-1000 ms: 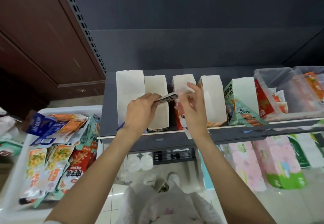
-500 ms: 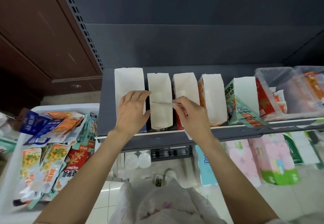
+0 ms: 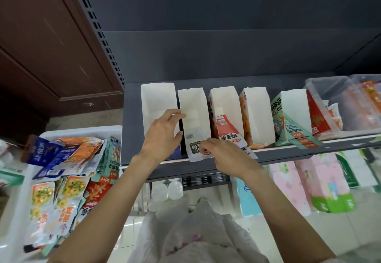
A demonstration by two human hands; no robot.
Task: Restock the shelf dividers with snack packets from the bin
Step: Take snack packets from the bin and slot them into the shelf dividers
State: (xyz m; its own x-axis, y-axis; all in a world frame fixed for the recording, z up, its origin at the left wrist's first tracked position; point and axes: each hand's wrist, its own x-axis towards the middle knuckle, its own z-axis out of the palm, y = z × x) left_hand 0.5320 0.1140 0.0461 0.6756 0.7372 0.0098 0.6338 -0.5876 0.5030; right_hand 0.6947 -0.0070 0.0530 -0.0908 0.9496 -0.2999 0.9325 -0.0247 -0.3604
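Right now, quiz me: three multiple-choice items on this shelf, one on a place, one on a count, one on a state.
1. Where is the bin?
A. left of the shelf
B. on the shelf
C. right of the shelf

2. How many white dividers stand left of the teal box?
A. two
B. four
C. six

3. What is the right hand doing?
A. hanging idle
B. pinching the packet in the second divider
C. reaching into the bin

Answers:
1 A, it sits low at left.
2 B, four in a row.
3 B, fingertips close on the packet's front edge.
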